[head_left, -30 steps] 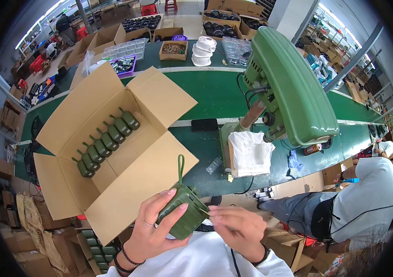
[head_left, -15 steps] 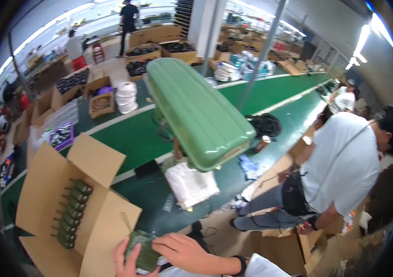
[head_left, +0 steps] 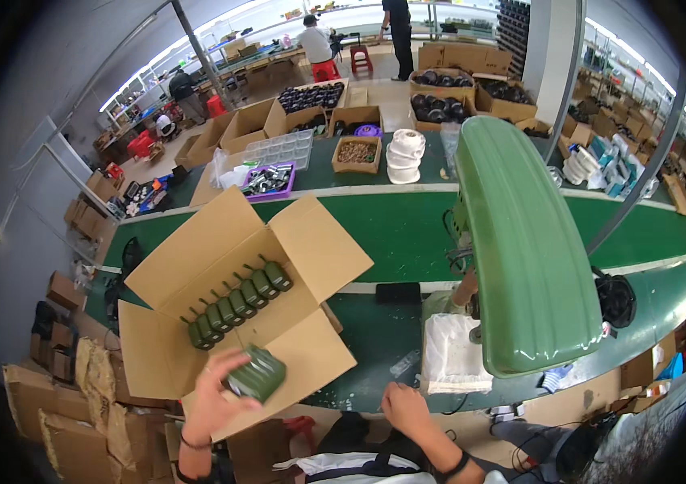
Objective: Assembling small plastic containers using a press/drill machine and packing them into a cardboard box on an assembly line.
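My left hand [head_left: 216, 395] grips a dark green ribbed unit [head_left: 257, 374] with a glossy, rounded body. It is above the near flap of an open cardboard box [head_left: 299, 310], close to the box's inner edge. Inside the box, several matching green units [head_left: 234, 310] stand in a slanting row, each with a thin stalk pointing up and to the left. My right hand [head_left: 405, 409] is curled at the front edge of the bench, with nothing visible in it. Just right of that hand lies a white cloth-like bundle [head_left: 453, 355].
A large green ribbed cover [head_left: 524, 250] rises over the bench to the right. Behind the box runs a green conveyor belt [head_left: 375, 234]. Beyond it are a purple tray [head_left: 269, 181], white rolls [head_left: 405, 156] and a small carton [head_left: 357, 153]. Cardboard [head_left: 77, 411] is piled at lower left.
My view has swung left. My left hand has carried the green unit over to the box, and my right hand has let go of it and drawn away.
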`<control>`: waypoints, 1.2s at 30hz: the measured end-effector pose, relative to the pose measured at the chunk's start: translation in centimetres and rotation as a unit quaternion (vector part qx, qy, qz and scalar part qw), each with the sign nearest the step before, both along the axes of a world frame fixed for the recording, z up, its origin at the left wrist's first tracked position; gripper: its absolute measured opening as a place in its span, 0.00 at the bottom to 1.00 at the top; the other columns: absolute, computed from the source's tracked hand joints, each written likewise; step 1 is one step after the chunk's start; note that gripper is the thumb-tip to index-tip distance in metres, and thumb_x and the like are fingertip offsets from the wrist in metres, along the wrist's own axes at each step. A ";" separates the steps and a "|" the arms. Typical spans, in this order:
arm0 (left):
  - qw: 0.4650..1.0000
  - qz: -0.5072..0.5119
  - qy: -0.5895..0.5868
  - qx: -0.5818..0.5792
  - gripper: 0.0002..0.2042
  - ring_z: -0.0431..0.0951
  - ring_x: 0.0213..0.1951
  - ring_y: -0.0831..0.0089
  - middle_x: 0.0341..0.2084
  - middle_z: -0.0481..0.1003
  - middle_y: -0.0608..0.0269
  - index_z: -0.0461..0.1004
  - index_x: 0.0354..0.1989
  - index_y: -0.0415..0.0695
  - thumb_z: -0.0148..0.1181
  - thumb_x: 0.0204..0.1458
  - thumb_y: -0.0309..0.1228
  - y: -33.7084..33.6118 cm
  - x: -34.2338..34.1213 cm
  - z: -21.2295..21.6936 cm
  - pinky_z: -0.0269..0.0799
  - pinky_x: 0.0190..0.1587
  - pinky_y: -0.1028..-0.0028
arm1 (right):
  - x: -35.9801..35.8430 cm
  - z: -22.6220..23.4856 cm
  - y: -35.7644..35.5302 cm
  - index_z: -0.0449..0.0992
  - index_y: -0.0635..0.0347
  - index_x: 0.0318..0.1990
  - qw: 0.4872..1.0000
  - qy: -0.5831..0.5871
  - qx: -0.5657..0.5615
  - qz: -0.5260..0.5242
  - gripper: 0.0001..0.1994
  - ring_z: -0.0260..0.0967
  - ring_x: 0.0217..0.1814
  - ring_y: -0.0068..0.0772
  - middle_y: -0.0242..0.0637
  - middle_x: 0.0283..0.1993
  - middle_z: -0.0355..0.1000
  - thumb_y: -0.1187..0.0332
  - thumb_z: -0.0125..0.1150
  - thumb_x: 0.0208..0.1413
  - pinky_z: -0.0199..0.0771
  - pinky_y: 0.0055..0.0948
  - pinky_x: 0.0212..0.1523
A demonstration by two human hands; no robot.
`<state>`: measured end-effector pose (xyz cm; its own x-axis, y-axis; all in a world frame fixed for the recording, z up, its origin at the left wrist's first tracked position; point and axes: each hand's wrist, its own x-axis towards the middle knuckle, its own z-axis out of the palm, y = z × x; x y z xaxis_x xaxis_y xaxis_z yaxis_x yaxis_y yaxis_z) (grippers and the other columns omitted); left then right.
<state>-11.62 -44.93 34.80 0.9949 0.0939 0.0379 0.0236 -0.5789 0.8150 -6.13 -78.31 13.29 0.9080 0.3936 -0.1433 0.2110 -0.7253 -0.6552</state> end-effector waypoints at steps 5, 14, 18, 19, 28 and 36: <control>0.988 0.024 0.004 0.150 0.34 0.71 0.65 0.50 0.64 0.69 0.47 0.77 0.58 0.40 0.83 0.41 0.35 6.8 7.9 -2.8 0.67 0.67 0.59 | 3.0 -15.1 4.5 0.79 0.67 0.51 0.971 0.193 -0.129 0.051 0.20 0.78 0.55 0.65 0.60 0.47 0.79 0.62 0.62 0.57 0.79 0.54 0.59; 0.967 0.022 -0.021 0.255 0.28 0.63 0.69 0.39 0.68 0.60 0.38 0.75 0.61 0.45 0.74 0.49 0.25 14.2 24.9 -19.8 0.63 0.71 0.53 | 6.1 -2.0 7.2 0.62 0.69 0.68 0.982 -0.015 0.113 -0.153 0.31 0.67 0.62 0.60 0.55 0.58 0.68 0.71 0.63 0.56 0.68 0.52 0.63; 0.945 0.008 -0.047 0.323 0.29 0.58 0.72 0.38 0.71 0.58 0.41 0.72 0.65 0.51 0.70 0.51 0.24 12.0 28.7 -25.0 0.70 0.67 0.54 | 9.0 11.3 11.7 0.72 0.57 0.62 0.978 -0.183 0.095 -0.036 0.24 0.61 0.69 0.57 0.48 0.64 0.66 0.70 0.63 0.56 0.60 0.57 0.67; 0.942 0.001 -0.005 0.335 0.34 0.58 0.72 0.39 0.71 0.59 0.44 0.65 0.69 0.48 0.69 0.52 0.23 11.6 29.5 -25.7 0.72 0.66 0.54 | 9.8 12.5 13.3 0.75 0.57 0.60 0.976 -0.196 0.094 0.032 0.22 0.59 0.72 0.55 0.47 0.63 0.67 0.65 0.66 0.57 0.57 0.60 0.69; 0.919 0.079 -0.056 0.382 0.35 0.63 0.69 0.49 0.69 0.63 0.53 0.63 0.68 0.41 0.69 0.49 0.26 12.6 31.7 -35.6 0.61 0.69 0.57 | 11.6 5.0 19.8 0.76 0.52 0.57 0.972 -0.105 -0.035 0.208 0.23 0.63 0.69 0.41 0.38 0.59 0.68 0.49 0.66 0.60 0.49 0.62 0.75; 0.867 0.063 -0.105 0.483 0.38 0.55 0.75 0.46 0.72 0.59 0.48 0.57 0.73 0.36 0.67 0.52 0.26 14.0 32.3 -38.6 0.56 0.74 0.50 | 10.7 4.9 20.1 0.76 0.54 0.53 0.975 -0.143 0.013 0.170 0.24 0.63 0.68 0.44 0.39 0.56 0.68 0.53 0.73 0.53 0.51 0.64 0.73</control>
